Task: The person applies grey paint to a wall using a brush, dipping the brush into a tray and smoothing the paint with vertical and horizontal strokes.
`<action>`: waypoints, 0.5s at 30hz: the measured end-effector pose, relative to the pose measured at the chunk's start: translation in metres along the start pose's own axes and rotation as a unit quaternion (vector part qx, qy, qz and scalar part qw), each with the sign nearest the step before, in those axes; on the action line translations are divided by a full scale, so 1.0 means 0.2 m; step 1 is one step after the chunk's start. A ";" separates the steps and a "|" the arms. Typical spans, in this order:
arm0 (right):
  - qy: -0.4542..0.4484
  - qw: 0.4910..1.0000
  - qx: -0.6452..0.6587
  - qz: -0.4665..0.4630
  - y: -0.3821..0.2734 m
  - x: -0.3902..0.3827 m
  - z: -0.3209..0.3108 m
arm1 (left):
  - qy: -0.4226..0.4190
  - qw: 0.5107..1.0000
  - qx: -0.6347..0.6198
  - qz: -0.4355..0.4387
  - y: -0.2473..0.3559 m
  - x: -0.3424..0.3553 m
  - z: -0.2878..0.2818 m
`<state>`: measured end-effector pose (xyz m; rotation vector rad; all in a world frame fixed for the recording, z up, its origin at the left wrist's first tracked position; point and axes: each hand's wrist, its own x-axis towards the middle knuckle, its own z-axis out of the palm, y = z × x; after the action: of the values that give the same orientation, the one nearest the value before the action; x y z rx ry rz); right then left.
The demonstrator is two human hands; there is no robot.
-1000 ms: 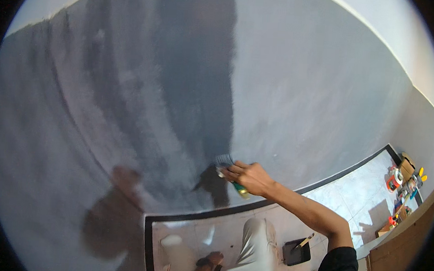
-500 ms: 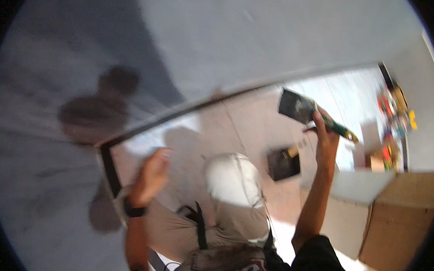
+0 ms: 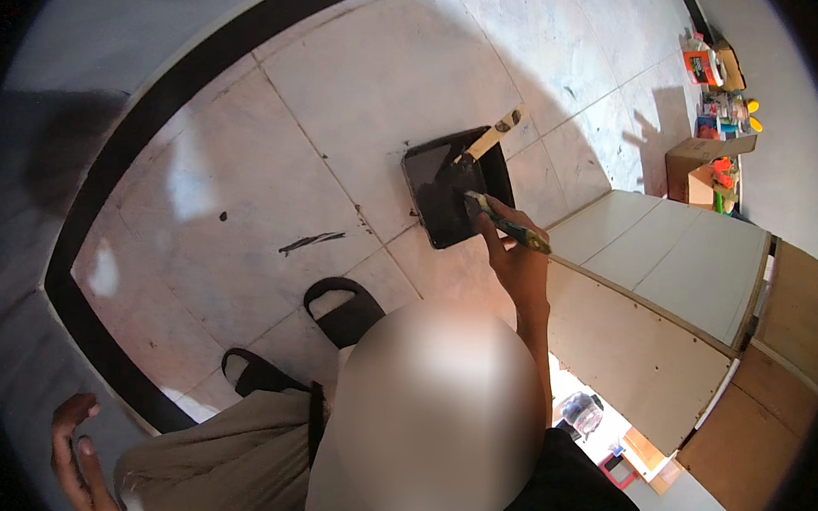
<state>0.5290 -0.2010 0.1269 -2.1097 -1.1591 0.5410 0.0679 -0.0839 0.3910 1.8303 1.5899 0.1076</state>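
Note:
My right hand [image 3: 519, 266] is closed round the green handle of a paintbrush [image 3: 527, 238]. The brush's head points down into a black paint tray [image 3: 419, 199] on the tiled floor, over dark paint. A second tool with a pale wooden handle [image 3: 492, 138] leans in the same tray, its lower end in the paint. Off at the lower left, my left hand [image 3: 82, 460] is open beside the wall, fingers loosely bent and apart, with nothing in it. A black band [image 3: 109, 156] runs along the foot of the wall.
Black slippers [image 3: 348, 319] are on the floor near my legs. Black smears [image 3: 313, 242] mark the tiles left of the tray. A pale cabinet [image 3: 645, 333] stands close on the right. Beyond it, a cardboard box [image 3: 691, 168] and several containers line the far wall.
My right hand has brought the paintbrush down from in front of the wall to the tray. My left hand has moved down and left. The view has tilted toward the floor.

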 end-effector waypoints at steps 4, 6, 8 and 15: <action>-0.014 0.984 -0.157 -0.083 0.10 0.03 0.02 | -0.027 0.996 0.079 0.008 0.05 -0.06 0.00; 0.012 0.986 -0.149 -0.072 0.11 0.04 0.05 | -0.023 0.998 0.058 -0.006 0.06 -0.09 0.01; 0.037 0.988 -0.134 -0.069 0.12 0.06 0.08 | -0.027 0.997 0.071 0.014 0.04 -0.11 -0.01; 0.000 0.993 -0.110 -0.051 0.24 0.06 0.18 | -0.018 0.996 0.087 -0.032 0.13 -0.13 0.03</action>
<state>0.5410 -0.1983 0.0668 -2.2188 -1.3715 0.3797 0.0868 -0.1107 0.4105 1.8989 1.6753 -0.0953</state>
